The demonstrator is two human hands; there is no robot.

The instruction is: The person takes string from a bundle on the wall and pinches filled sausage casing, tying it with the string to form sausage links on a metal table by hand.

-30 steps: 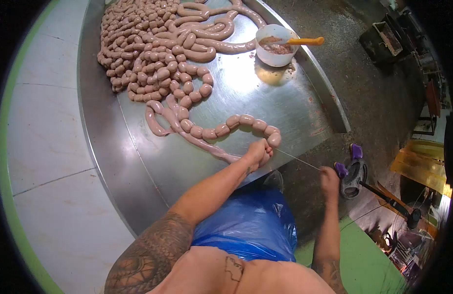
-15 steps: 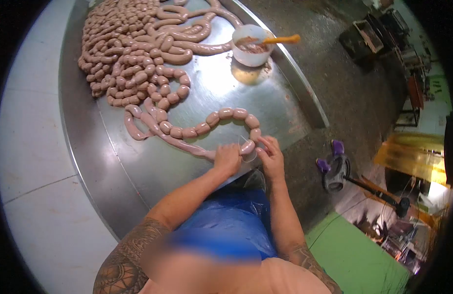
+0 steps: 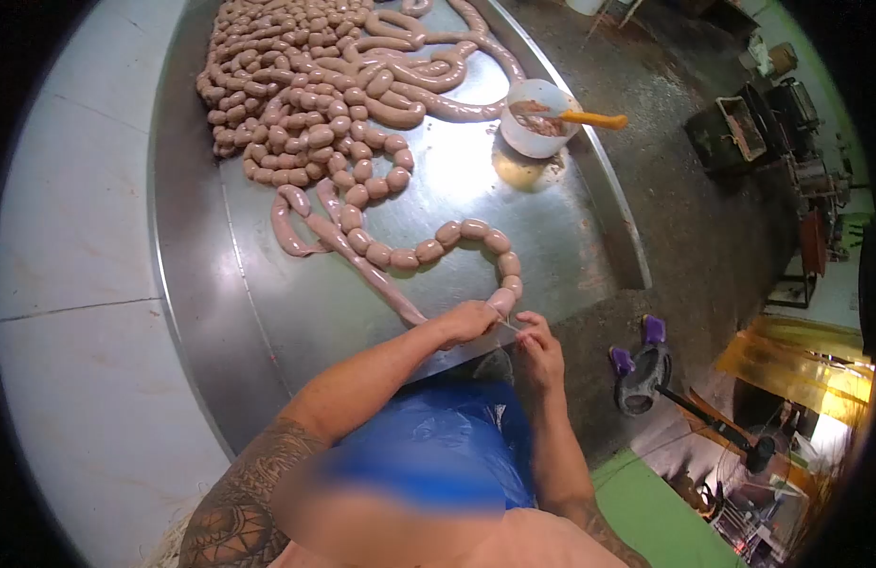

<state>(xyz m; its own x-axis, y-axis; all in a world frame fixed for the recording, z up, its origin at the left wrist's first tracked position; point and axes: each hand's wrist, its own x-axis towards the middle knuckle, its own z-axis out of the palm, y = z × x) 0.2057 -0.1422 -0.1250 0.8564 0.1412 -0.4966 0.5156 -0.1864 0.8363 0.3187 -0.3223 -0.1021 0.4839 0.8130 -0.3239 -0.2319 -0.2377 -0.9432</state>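
Observation:
Near the table's front edge, my left hand (image 3: 468,323) is closed around the sausage casing, just beside the last link of a sausage chain (image 3: 429,250). My right hand (image 3: 541,348) is a little to the right, its fingertips pinched on a thin string (image 3: 510,327). The string runs short and straight from the end link to these fingers. From the left hand, a slack, partly filled casing (image 3: 386,289) trails up and left across the metal. The chain of short, plump links curves up from the hands and back towards the pile.
A large heap of linked sausages (image 3: 296,85) covers the back left of the steel table (image 3: 457,369). Long untied sausage (image 3: 457,109) coils beside it. A white tub (image 3: 537,142) with an orange-handled tool (image 3: 594,119) stands near the raised right rim.
The string, a loose loop around the end link before, is now drawn straight between my hands. My right hand has left the link and pulled back. The whole view has shifted slightly.

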